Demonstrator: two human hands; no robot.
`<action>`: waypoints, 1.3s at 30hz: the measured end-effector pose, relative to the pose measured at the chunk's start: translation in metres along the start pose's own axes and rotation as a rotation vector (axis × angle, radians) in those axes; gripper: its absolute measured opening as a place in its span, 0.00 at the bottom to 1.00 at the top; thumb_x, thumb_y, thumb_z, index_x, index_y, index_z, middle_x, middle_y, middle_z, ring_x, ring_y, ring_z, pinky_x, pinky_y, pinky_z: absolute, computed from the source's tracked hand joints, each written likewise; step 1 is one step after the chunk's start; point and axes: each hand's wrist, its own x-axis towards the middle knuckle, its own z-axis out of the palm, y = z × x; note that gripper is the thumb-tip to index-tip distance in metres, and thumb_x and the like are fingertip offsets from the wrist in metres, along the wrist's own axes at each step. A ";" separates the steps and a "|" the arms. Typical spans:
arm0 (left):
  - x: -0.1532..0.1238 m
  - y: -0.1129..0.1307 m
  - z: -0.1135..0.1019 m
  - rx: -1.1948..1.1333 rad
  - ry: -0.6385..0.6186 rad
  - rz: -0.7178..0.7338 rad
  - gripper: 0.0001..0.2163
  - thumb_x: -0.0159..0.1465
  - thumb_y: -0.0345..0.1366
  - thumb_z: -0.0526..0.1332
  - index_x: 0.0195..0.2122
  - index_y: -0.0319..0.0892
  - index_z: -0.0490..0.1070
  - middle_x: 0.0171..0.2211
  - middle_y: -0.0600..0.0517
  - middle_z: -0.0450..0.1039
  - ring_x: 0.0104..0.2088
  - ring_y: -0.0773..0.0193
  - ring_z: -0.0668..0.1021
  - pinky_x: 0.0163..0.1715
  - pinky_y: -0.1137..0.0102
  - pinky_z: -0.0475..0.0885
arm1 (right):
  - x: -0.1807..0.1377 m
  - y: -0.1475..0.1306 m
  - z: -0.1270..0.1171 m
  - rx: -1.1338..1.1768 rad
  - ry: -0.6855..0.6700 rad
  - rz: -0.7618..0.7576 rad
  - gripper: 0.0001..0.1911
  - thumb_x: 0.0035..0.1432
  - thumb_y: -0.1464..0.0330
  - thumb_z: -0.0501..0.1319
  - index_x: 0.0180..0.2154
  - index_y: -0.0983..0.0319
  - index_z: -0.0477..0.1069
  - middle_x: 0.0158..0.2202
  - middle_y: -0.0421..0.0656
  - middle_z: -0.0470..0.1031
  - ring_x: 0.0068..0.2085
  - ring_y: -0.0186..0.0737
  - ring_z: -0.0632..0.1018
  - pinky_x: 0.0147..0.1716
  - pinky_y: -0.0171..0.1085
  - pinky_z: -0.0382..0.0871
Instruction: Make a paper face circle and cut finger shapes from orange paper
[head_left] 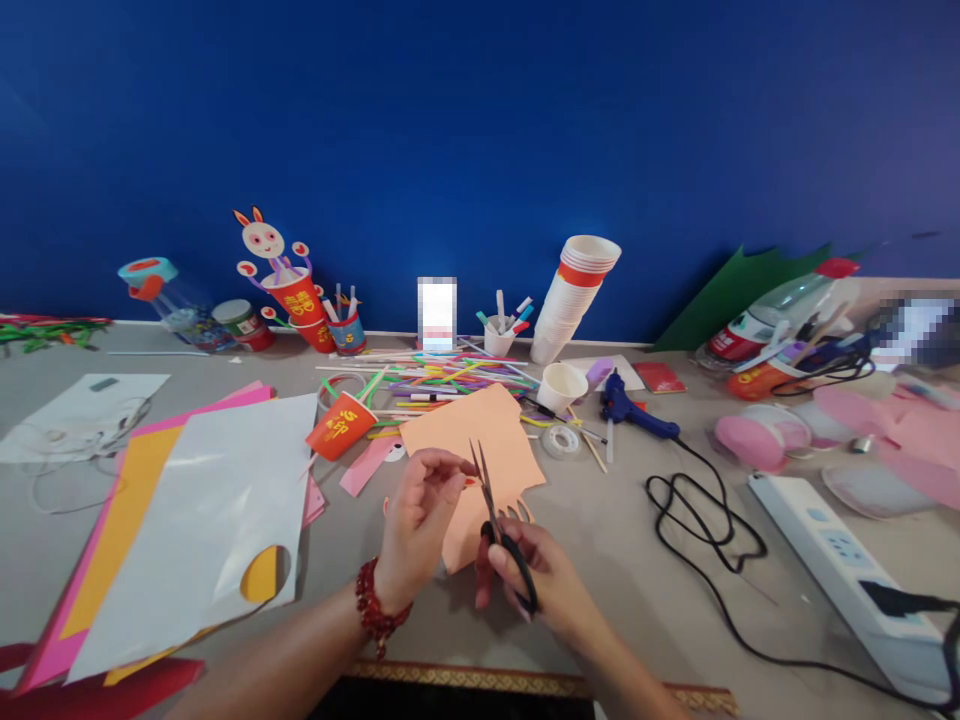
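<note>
My right hand (536, 580) is closed around the black handles of a pair of scissors (495, 515), whose blades point up and away from me, slightly parted. My left hand (420, 520), with a red bead bracelet at the wrist, pinches a very small red scrap right beside the blades. Both hands hover over a peach-coloured sheet of paper (480, 435) lying on the grey table (615, 560). The sheet's near edge shows small cut notches by my right hand.
Overlapping white, yellow and pink sheets (195, 510) lie to the left. A tipped red paper cup (339, 427), coloured straws (442, 378), a white cup stack (574, 295), a tape roll (559, 441), a blue glue gun (634, 410) with black cord and a white power strip (847, 560) lie around.
</note>
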 end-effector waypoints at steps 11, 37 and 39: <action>-0.001 -0.003 0.000 -0.009 0.006 0.017 0.05 0.67 0.35 0.57 0.42 0.42 0.67 0.40 0.49 0.73 0.43 0.62 0.77 0.45 0.66 0.72 | 0.001 -0.004 0.002 0.010 -0.011 -0.016 0.26 0.49 0.46 0.65 0.26 0.61 0.64 0.19 0.36 0.69 0.13 0.25 0.61 0.11 0.29 0.46; -0.002 -0.001 -0.001 0.013 0.008 0.022 0.05 0.67 0.36 0.57 0.42 0.43 0.68 0.40 0.49 0.74 0.44 0.62 0.77 0.45 0.67 0.71 | 0.002 -0.007 0.003 -0.048 -0.014 -0.030 0.26 0.48 0.44 0.65 0.27 0.60 0.64 0.19 0.37 0.70 0.16 0.29 0.64 0.17 0.31 0.51; -0.002 -0.001 -0.001 0.016 0.010 0.027 0.05 0.67 0.36 0.57 0.42 0.43 0.67 0.40 0.49 0.73 0.44 0.62 0.77 0.45 0.67 0.72 | 0.002 -0.008 0.003 -0.066 -0.008 -0.040 0.27 0.49 0.44 0.64 0.26 0.60 0.64 0.19 0.37 0.70 0.17 0.30 0.66 0.18 0.31 0.53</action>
